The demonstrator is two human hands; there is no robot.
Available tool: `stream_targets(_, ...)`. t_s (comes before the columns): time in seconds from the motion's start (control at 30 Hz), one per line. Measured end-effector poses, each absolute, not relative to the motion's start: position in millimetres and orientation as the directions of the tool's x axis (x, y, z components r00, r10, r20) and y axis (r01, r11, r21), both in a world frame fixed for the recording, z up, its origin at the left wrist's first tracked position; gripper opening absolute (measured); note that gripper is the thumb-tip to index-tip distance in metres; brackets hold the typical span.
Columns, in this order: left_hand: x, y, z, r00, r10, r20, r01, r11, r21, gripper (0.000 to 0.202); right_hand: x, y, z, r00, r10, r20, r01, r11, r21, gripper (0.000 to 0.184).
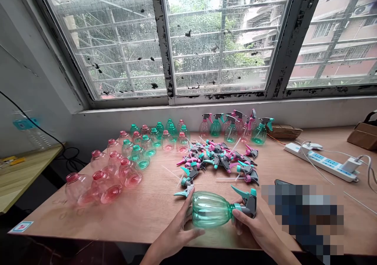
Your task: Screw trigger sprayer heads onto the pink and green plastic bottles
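A translucent green spray bottle (210, 210) lies sideways in the air just above the front of the table, its base to the left. My left hand (176, 231) cups the base, thumb below and fingers behind. At the neck, my right hand (255, 225) grips the teal collar of the grey-and-teal spray head (251, 204); the head sits on the bottle's mouth, and how tightly is unclear. Its teal trigger points up and left. Beyond the bottle is a heap of loose spray heads (218, 159), pink and teal, with thin white tubes.
Open-necked pink bottles (106, 186) and green bottles (141, 157) stand in rows on the left. Several bottles with heads (216, 127) line the windowsill. A power strip (321, 161) with cables and a partly blurred phone (306, 214) lie on the right.
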State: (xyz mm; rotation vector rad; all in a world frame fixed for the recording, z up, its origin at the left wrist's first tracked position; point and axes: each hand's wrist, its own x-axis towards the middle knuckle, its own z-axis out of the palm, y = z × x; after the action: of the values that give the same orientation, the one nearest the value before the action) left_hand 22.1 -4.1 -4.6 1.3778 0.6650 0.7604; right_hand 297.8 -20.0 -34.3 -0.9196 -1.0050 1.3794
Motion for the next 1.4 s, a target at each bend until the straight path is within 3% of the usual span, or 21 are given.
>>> stream_targets(1.4, 21.7, -4.6, 0.4, 0.602, 0.798, -0.016, -0.045, 0.054, 0.998, 0.113, 298.8, -19.7, -33.2, -0.054, 0.998, 0.016, -0.313, -0.001, -0.950, 0.040)
